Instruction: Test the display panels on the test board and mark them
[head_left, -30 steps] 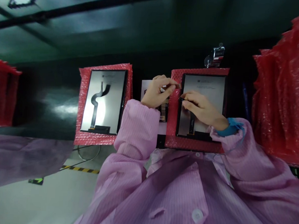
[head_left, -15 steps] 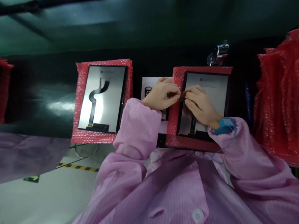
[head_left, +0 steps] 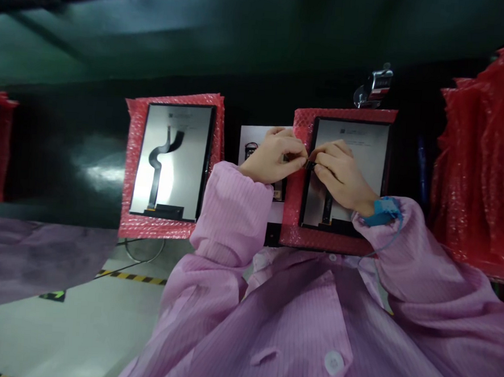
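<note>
- In the head view, the right hand (head_left: 342, 174) has thumb and forefinger drawn together on the dark tip of a flex cable (head_left: 310, 165); the other fingers curl loosely above.
- The left hand (head_left: 275, 156) meets it from the left, thumb and forefinger nearly closed at that same tip. Whether they grip it or only touch it, I cannot tell.
- The display panel (head_left: 368, 156) lies flat beneath the right hand, silvery back up, on red bubble wrap (head_left: 292, 208) that shows between the two hands. The cable's lower run shows just below the right hand's palm; the rest is covered.
- Under and behind the left hand is a printed sheet (head_left: 251, 134). Well to that hand's left, a second panel (head_left: 185, 161) lies on its own wrap, its cable loose across it.
- Beyond the right hand stands a small metal counter (head_left: 380, 85); to its right are a blue pen (head_left: 423, 170) and a pile of red wrap (head_left: 484, 163).
- The cable is likely light, thin and springy, easily creased or torn at its root: best pinched softly at the stiffer tip, without tugging.
- The panel looks rigid, smooth and fragile; its dark edges would be the safer hold, keeping pressure off the broad face.
</note>
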